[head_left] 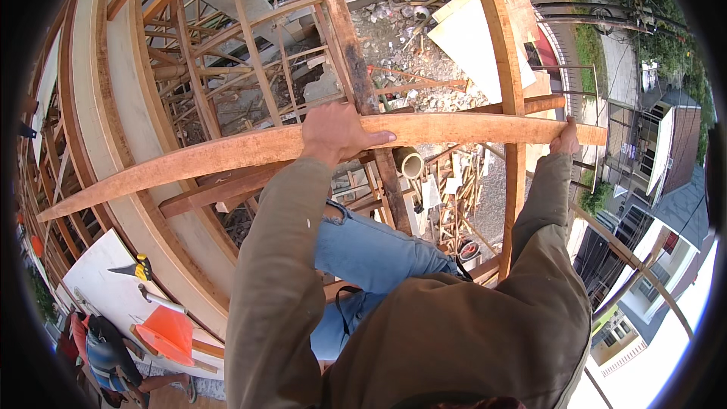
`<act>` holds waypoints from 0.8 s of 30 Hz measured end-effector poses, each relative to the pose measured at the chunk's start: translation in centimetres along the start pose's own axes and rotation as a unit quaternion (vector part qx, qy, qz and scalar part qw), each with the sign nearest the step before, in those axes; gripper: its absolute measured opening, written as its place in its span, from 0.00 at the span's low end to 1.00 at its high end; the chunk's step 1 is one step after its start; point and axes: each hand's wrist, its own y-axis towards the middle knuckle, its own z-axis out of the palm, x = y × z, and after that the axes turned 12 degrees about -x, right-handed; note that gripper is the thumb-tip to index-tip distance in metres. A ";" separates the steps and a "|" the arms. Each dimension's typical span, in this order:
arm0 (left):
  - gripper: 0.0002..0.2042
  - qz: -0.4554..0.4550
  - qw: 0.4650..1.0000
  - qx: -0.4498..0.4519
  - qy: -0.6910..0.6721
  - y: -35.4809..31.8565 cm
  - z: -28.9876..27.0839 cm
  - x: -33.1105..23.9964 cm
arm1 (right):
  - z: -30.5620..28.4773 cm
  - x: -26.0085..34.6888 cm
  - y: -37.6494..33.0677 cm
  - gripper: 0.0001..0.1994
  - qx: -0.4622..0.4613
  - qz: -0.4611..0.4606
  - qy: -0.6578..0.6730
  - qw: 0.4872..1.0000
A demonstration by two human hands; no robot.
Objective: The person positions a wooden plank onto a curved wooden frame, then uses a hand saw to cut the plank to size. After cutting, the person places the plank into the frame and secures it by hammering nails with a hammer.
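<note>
Gripping long wooden beam with left hand, closed over it at centre of frame, thumb laid along the wood toward the right. Grasping same beam with right hand, near its right end. Located beam across middle of frame, from far left to right side, crossing over a timber. Noted cut bamboo pole just below beam. Found yellow-and-black tool on white board, lower left. Recorded rubble and pale panel, top, right of centre.
</note>
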 end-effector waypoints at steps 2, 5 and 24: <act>0.50 0.004 1.000 0.014 0.028 -0.3 0.8 -0.3 | -1.4 -1.7 0.9 0.27 0.011 0.021 0.010 1.000; 0.50 0.003 0.997 0.059 0.044 0.0 0.3 -0.4 | -1.3 -4.4 2.8 0.28 0.015 0.039 -0.040 0.998; 0.54 -0.015 0.994 0.102 0.044 -0.9 0.7 0.6 | -1.2 -6.8 2.8 0.28 0.020 0.050 -0.109 0.993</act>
